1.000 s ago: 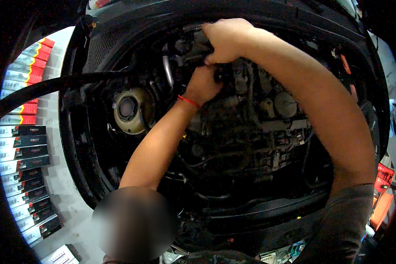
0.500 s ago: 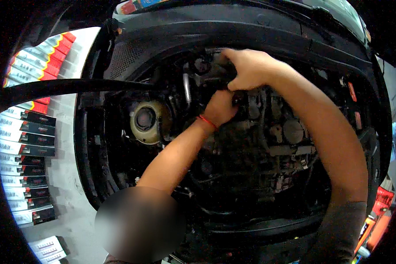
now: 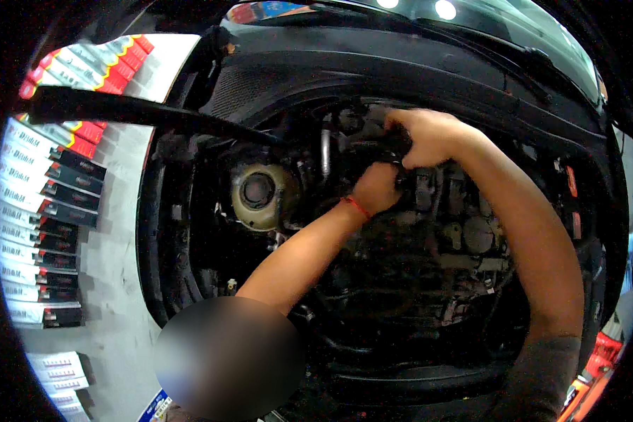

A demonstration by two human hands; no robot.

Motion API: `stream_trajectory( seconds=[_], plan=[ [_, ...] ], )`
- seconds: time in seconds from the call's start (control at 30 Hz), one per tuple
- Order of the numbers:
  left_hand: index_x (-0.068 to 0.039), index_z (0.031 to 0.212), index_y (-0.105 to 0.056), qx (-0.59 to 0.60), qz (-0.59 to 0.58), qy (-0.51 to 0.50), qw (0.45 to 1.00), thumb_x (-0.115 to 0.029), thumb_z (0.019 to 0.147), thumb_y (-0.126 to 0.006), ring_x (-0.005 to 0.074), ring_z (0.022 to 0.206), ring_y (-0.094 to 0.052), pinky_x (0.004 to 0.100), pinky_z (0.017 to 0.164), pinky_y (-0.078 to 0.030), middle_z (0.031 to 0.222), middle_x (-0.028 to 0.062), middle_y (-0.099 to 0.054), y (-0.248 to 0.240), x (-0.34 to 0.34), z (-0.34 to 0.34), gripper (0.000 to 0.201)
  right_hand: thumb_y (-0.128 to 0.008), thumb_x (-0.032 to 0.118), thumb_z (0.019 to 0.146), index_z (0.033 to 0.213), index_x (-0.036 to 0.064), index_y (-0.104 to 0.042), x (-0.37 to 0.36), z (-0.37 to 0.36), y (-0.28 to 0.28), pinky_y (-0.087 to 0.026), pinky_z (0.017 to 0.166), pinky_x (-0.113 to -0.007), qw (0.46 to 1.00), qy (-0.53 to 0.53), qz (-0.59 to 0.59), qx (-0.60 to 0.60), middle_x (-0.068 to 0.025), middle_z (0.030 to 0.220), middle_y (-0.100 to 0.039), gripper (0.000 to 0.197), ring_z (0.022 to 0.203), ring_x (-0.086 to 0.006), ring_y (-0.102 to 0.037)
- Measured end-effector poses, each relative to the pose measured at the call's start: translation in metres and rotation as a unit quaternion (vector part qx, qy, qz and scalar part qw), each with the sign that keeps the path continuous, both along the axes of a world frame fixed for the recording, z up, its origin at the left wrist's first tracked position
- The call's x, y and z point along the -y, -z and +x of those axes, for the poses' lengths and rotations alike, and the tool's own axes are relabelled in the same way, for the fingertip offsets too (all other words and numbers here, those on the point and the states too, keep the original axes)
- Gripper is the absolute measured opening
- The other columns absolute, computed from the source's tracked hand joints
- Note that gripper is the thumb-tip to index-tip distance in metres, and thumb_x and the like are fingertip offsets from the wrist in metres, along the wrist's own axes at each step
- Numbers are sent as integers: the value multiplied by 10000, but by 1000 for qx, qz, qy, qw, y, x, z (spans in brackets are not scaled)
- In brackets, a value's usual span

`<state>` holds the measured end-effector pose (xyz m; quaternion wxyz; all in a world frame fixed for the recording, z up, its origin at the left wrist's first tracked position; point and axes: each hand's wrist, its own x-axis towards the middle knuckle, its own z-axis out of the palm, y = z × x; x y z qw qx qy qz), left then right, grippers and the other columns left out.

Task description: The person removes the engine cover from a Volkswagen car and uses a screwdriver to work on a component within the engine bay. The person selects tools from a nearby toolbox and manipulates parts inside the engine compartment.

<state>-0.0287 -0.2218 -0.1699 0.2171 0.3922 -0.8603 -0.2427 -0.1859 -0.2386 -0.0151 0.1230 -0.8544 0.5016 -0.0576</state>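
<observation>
Both of my hands are deep in a car's dark engine bay [image 3: 394, 281], close together near its far side. My left hand [image 3: 378, 187], with a red cord at the wrist, is curled closed against a dark part; its fingertips are hidden. Just beyond and to the right, my right hand [image 3: 435, 139] arches over from the right side. Its thumb and fingers bend round something dark that I cannot make out. A silvery metal pipe [image 3: 325, 153] stands left of the hands. Further left sits a yellowish round reservoir [image 3: 283, 200] with a dark cap [image 3: 257, 190].
A black prop or strut [image 3: 148, 111] crosses the upper left. Red-and-white boxes [image 3: 123, 74] and black-and-white boxes [image 3: 77, 186] line the floor at left. Beyond the bay are a black cowl panel [image 3: 344, 63] and the windshield [image 3: 499, 24]. Red and orange items [image 3: 601, 355] lie at lower right.
The whole view has shifted, so the bay and hands appear further right and slightly lower. Both hands stay at the same spot among the engine parts, with little change in their grip.
</observation>
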Motion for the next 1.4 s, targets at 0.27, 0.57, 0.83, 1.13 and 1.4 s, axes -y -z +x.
stream_trajectory(
  seconds=[0.27,0.57,0.83,1.13,1.4],
  plan=[
    [-5,945,-676,-3,-43,9,999,-164,713,-726,445,885,-631,510,806,-526,915,235,-669,5,-2,-3,286,-786,354,671,1160,42,-621,-10,4,-9,-513,858,-465,998,62,31,0,-229,1031,-686,603,1029,-401,-641],
    [-15,892,-673,-25,-72,6,997,-167,682,-739,417,891,-642,500,815,-518,906,224,-678,-1,5,1,268,-729,309,735,1136,21,-617,0,20,-15,-537,852,-473,982,87,18,-165,-219,1001,-695,506,978,-406,-658],
    [6,943,-682,-28,-42,59,997,-157,674,-734,426,936,-640,479,858,-526,951,249,-675,-5,15,8,319,-751,221,656,1241,51,-556,9,24,-5,-523,876,-457,979,103,29,-173,-223,1073,-677,640,1030,-390,-647],
    [5,936,-685,-35,-59,71,995,-105,682,-685,427,927,-640,484,845,-530,934,244,-678,-1,16,8,277,-776,277,661,1231,82,-573,10,12,-2,-530,849,-463,990,45,28,-128,-206,1027,-689,635,997,-376,-660],
    [0,955,-689,-16,-48,70,996,-127,683,-699,427,942,-633,484,862,-522,958,238,-676,-1,22,4,301,-760,252,667,1172,87,-601,4,12,-10,-548,811,-457,995,21,27,-94,-180,954,-705,554,942,-387,-672]
  ],
)
